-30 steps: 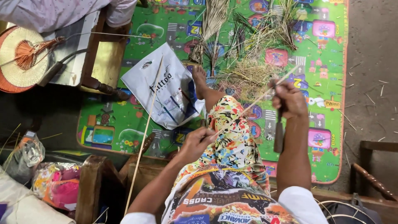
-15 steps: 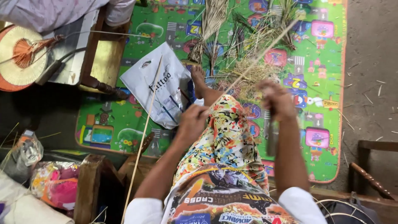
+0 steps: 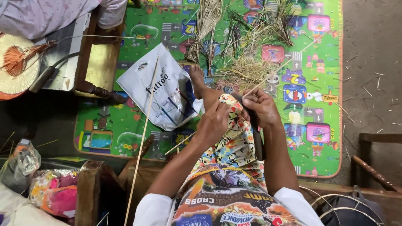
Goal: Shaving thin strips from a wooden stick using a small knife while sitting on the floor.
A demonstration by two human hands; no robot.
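While both hands meet over the lap, the right hand (image 3: 261, 106) pinches a thin straw strip (image 3: 281, 65). Its long axis points up-right over the play mat (image 3: 322, 83). The left hand (image 3: 214, 121) is closed on its lower end.

thin pale dry reed strip (image 3: 276, 69) looking stiff, matt | colourful printed foam play mat (image 3: 322, 83) showing smooth, slightly glossy | white crinkled plastic bag (image 3: 161, 90) shining | dark carved wooden chair leg (image 3: 100, 90) gleaming, polished | grey floor (image 3: 372, 62) appearing rough

A flat white plastic bag (image 3: 161, 94) with dark print is lying on the mat (image 3: 318, 83) left of my knee. Crinkly pink wrappers (image 3: 54, 194), perhaps snack packs, are sitting lower left.
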